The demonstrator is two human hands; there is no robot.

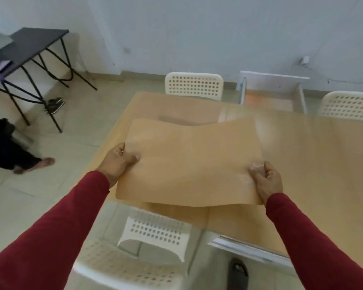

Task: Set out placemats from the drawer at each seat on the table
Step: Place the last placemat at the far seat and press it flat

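Over wooden table (302,164), translucent sagging placemat (189,164)

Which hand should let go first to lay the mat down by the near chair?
Probably the left hand. It holds the placemat at the table edge, so the right hand, farther in over the tabletop, can steady it.

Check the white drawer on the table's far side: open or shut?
Open. The white drawer is pulled out from the tan wooden table, its side walls and orange-tinted floor exposed. Contents cannot be told.
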